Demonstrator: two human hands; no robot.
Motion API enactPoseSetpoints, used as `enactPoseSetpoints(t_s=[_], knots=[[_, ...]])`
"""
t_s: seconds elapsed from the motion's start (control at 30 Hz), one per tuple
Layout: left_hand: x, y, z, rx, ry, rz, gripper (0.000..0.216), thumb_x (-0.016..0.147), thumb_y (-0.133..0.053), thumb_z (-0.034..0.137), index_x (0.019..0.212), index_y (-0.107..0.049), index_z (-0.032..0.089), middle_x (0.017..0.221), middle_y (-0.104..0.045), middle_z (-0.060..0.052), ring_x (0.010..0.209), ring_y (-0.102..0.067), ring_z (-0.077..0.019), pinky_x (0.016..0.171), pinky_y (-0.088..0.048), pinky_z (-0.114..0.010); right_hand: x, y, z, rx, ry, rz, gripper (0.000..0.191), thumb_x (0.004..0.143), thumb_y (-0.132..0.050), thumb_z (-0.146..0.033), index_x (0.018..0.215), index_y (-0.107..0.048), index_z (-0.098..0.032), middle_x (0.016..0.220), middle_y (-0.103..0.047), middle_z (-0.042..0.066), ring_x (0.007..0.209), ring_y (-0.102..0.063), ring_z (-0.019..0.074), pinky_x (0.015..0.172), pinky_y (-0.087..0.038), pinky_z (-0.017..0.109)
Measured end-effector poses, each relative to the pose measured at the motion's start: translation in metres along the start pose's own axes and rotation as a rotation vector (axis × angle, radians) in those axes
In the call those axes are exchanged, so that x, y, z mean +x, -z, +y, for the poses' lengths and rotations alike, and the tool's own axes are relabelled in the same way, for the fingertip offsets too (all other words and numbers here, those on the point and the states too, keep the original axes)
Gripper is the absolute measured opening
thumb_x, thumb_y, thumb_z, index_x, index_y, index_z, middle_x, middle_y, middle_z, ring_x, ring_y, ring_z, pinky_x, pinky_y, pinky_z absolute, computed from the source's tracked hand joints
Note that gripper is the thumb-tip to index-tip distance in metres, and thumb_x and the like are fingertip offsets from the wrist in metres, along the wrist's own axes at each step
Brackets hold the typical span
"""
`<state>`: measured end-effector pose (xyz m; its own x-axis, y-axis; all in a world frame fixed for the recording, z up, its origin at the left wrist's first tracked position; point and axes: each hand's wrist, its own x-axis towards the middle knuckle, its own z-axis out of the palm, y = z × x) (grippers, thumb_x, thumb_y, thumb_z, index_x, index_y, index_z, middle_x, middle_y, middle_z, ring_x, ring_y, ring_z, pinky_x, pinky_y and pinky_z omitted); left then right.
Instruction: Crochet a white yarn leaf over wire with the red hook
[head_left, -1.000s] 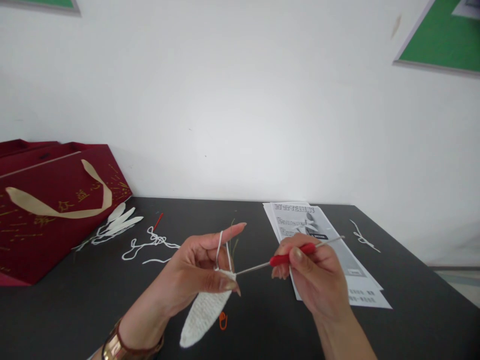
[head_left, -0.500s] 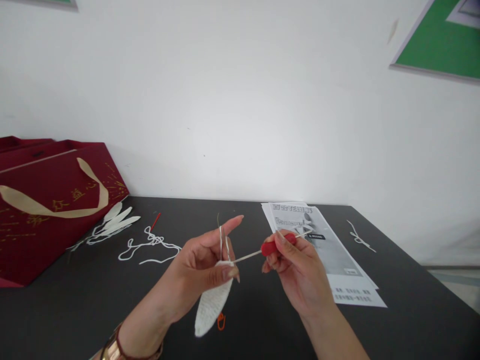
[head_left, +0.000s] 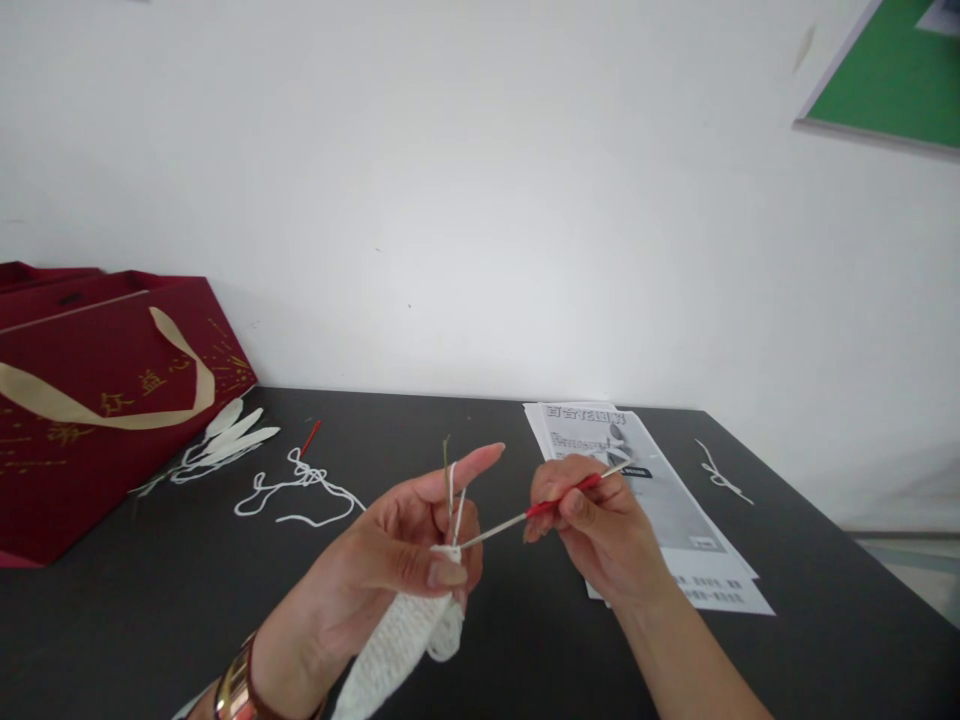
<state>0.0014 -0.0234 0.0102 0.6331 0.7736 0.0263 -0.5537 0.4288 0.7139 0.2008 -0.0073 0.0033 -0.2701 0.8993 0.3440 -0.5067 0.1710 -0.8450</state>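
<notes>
Between thumb and fingers, my left hand (head_left: 420, 540) pinches the upper end of a white crocheted petal (head_left: 394, 640), which hangs down toward the lower edge. A strand of white yarn (head_left: 454, 500) runs over my raised left index finger, and a thin greenish wire stands up beside it. My right hand (head_left: 600, 520) grips a crochet hook (head_left: 562, 497) by its red handle. The hook's metal shaft points left, its tip at the top edge of the petal by my left thumb. A small white loop of yarn or crochet (head_left: 446, 632) hangs below my left fingers.
Dark red gift bags (head_left: 112, 400) stand at the left. Near them lie several white petals (head_left: 236, 437), loose white yarn (head_left: 300, 490) and a red needle (head_left: 310, 438). Printed sheets (head_left: 675, 520) lie behind my right hand, with a tied white yarn piece (head_left: 721, 475) farther right.
The petal has swung toward the lower left and sits closer to the camera. My right hand has rolled the hook's handle. The orange stitch marker is no longer visible.
</notes>
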Motion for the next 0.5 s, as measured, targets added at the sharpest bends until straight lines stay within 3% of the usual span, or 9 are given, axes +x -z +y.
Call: enactPoseSetpoints(t_s=[0.2, 0.5], knots=[[-0.001, 0.006, -0.007, -0.103, 0.022, -0.086, 0.071, 0.06, -0.068, 0.008, 0.129, -0.054, 0.02, 0.057, -0.052, 0.004, 0.049, -0.049, -0.0096, 0.048, -0.035, -0.021, -0.002, 0.004, -0.003, -0.075, 0.09, -0.111, 0.006, 0.078, -0.069, -0.025, 0.08, -0.072, -0.021, 0.069, -0.063, 0.001, 0.059, -0.063, 0.0134, 0.052, -0.055, 0.026], [0.003, 0.004, -0.01, -0.173, 0.063, -0.139, 0.069, 0.051, -0.067, 0.008, 0.12, -0.062, 0.014, 0.049, -0.047, 0.005, 0.041, -0.043, -0.008, 0.043, -0.032, -0.021, -0.004, 0.004, -0.015, -0.275, 0.2, -0.171, 0.008, 0.079, -0.069, -0.03, 0.08, -0.073, -0.023, 0.07, -0.067, 0.004, 0.063, -0.062, 0.0167, 0.055, -0.054, 0.031]])
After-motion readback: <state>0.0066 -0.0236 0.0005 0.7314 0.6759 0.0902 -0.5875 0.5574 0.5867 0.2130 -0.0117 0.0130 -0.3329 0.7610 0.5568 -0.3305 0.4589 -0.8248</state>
